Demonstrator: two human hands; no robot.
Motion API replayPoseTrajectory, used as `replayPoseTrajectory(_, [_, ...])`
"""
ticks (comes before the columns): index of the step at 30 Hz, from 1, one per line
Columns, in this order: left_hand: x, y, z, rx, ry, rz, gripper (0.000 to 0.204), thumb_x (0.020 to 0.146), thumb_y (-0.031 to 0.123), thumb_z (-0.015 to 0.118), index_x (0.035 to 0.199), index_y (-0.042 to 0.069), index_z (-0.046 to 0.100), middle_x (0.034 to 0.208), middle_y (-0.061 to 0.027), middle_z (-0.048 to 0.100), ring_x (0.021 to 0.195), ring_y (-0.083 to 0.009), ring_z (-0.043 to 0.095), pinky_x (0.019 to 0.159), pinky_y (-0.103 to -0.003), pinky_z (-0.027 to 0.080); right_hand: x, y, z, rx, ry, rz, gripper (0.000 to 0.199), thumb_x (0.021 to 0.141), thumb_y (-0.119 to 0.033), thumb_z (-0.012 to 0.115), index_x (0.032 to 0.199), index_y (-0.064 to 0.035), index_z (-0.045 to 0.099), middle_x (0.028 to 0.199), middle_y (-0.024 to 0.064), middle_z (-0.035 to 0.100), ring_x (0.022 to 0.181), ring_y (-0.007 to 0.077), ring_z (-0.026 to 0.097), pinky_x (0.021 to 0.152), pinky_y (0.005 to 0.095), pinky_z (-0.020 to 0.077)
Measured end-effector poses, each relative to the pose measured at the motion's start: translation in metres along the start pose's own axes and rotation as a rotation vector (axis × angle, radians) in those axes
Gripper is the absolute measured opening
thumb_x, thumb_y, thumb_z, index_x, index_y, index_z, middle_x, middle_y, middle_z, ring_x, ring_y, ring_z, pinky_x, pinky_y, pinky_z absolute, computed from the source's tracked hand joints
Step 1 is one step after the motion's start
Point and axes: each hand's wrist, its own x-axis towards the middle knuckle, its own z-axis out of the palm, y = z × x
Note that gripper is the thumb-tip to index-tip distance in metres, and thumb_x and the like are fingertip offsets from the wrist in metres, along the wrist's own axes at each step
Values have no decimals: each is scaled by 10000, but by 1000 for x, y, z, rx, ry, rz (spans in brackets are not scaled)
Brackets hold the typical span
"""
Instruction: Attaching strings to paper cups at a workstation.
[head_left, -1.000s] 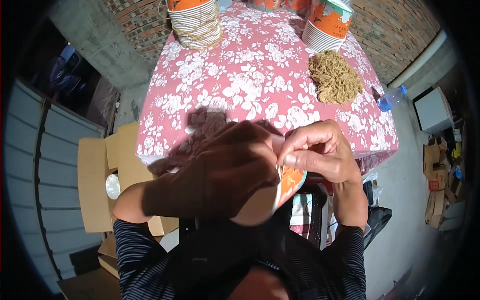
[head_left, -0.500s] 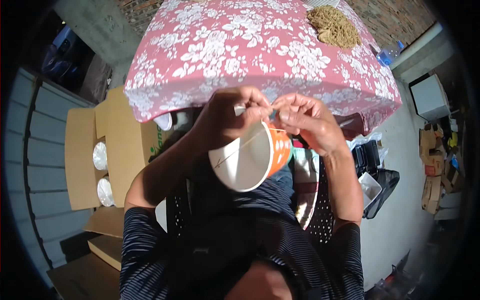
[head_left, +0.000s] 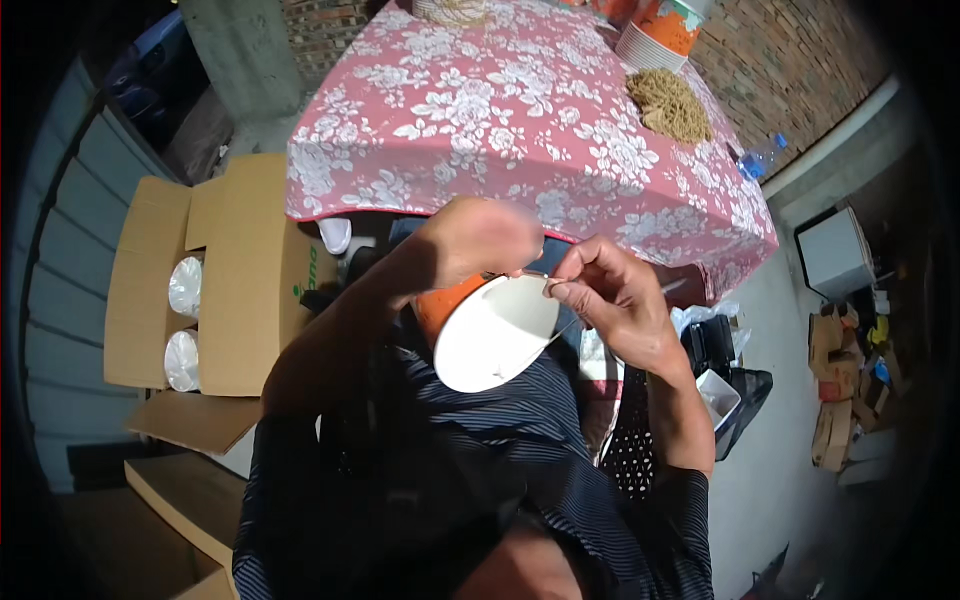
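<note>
A large paper bucket (head_left: 495, 345), white inside and orange outside, is tilted above my lap with its opening toward me. My left hand (head_left: 480, 240) is curled over the far rim, its fingers closed and partly smeared by motion. My right hand (head_left: 625, 305) pinches a thin string at the rim's right side, thumb against forefinger. The string (head_left: 562, 332) runs slantwise across the bucket's mouth. The fingertips of both hands are close together at the rim.
Ahead stands a table with a pink floral cloth (head_left: 470, 105), bearing a bundle of tan strings (head_left: 668, 105) and stacked paper buckets (head_left: 655, 40). An open cardboard box (head_left: 255, 280) on the left holds white wrapped stacks (head_left: 184, 287). A black bag (head_left: 745, 400) lies on the right.
The bucket has turned, so its orange wall has gone from the right side to the left. Both hands have come lower. My view has shifted, showing more of the table's far side.
</note>
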Motion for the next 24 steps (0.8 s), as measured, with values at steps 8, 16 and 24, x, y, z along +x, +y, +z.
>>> replayPoseTrajectory(8, [16, 20, 1, 269, -229, -103, 224, 975, 137, 700, 1052, -69, 745, 867, -73, 732, 787, -109, 663, 722, -264, 535, 0, 0, -23, -202, -117, -205, 115, 925, 94, 610, 896, 18, 692, 948, 94, 682, 874, 172, 649, 805, 297, 505])
replayPoseTrajectory(16, [15, 11, 3, 323, -250, -49, 260, 969, 208, 689, 976, -45, 745, 781, -55, 712, 729, -98, 624, 663, -272, 480, 4, 20, -22, -390, 24, -189, 299, 863, 160, 514, 972, 22, 756, 995, 113, 674, 906, 184, 644, 783, 293, 496])
replayPoseTrajectory(24, [8, 3, -2, 6, -111, -157, 249, 998, 208, 676, 1093, -21, 701, 868, -13, 686, 764, -66, 598, 689, -211, 458, 3, 43, 14, -389, 100, -177, 279, 808, -101, 857, 1040, 22, 762, 1019, 80, 654, 779, 131, 576, 675, 269, 476])
